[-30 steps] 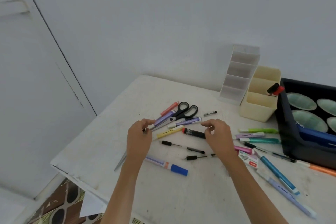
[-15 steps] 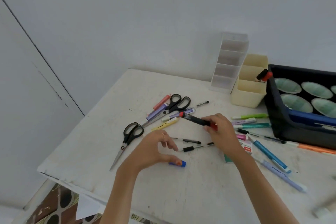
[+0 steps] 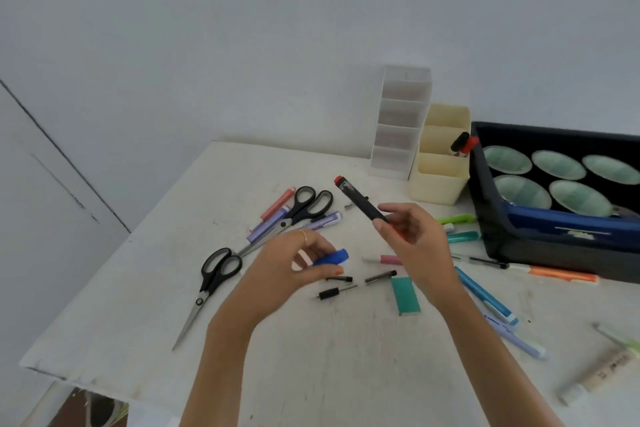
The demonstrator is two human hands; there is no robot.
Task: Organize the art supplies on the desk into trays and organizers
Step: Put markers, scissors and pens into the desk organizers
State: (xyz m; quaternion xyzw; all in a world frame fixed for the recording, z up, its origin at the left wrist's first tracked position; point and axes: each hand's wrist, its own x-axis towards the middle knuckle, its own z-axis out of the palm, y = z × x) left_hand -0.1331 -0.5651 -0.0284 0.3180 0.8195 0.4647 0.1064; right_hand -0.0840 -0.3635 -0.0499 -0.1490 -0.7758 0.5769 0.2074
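**Two markers held, organizer ahead**

The right hand (image 3: 415, 246) pinches a black red-tipped marker (image 3: 360, 204), long axis slanting away leftward. The left hand (image 3: 287, 267) grips what seems a blue-capped marker (image 3: 334, 257) above the white table (image 3: 311, 357). The cream compartmented organizer (image 3: 440, 184) stands beyond, nearer the right hand.

The table (image 3: 311, 357) is seen as white-painted, matt and scuffed. Bare metal blades and black plastic handles are shown on the nearer scissors (image 3: 204, 291). The white organizer (image 3: 398, 121) and cream organizer (image 3: 440, 180) are formed of smooth plastic; the dark tray (image 3: 554, 239) is finished glossy
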